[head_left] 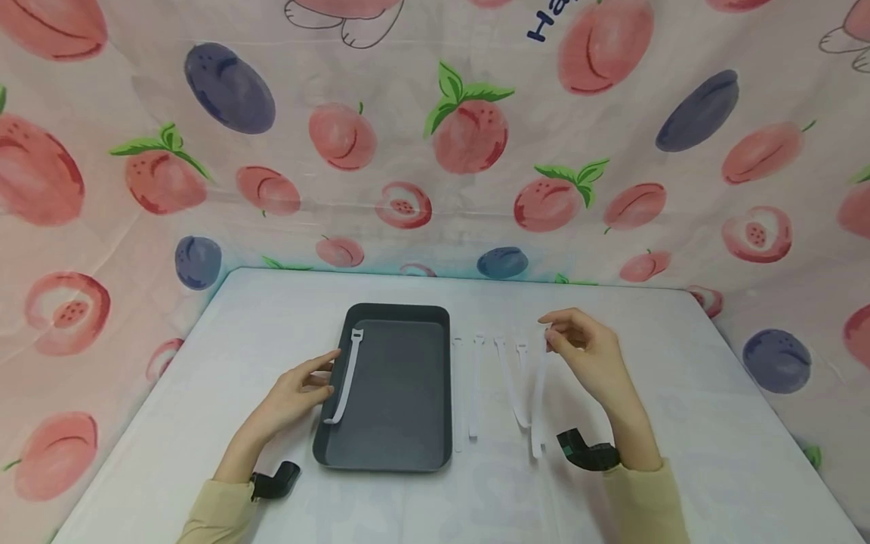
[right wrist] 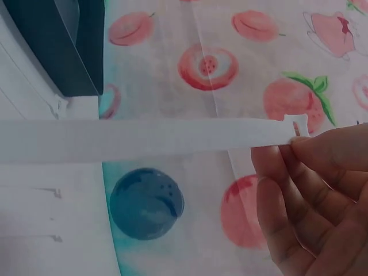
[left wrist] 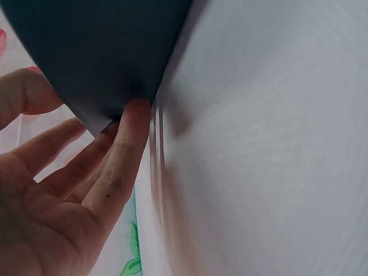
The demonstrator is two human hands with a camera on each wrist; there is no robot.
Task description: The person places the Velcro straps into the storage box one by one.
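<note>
My left hand [head_left: 292, 393] rests its fingertips and thumb against the left side of a dark grey rectangular tray [head_left: 390, 462]. In the left wrist view its fingers lie fairly straight along the tray's outer wall [left wrist: 98, 63]. One white cable strap [head_left: 351, 370], with a slotted head, lies lengthwise in the tray near the left wall. Right of the tray, my right hand [head_left: 587, 351] pinches another white cable strap [head_left: 538, 400] by its head, between thumb and fingers. The right wrist view shows this strap [right wrist: 172, 141] stretching away from the fingertips, its slot visible.
Several more white straps, among them a straight strap [head_left: 475, 389] and a slanted strap [head_left: 510, 381], lie on the white tabletop [head_left: 503, 499] between tray and right hand. A fruit-printed curtain [head_left: 421, 83] rises behind the table.
</note>
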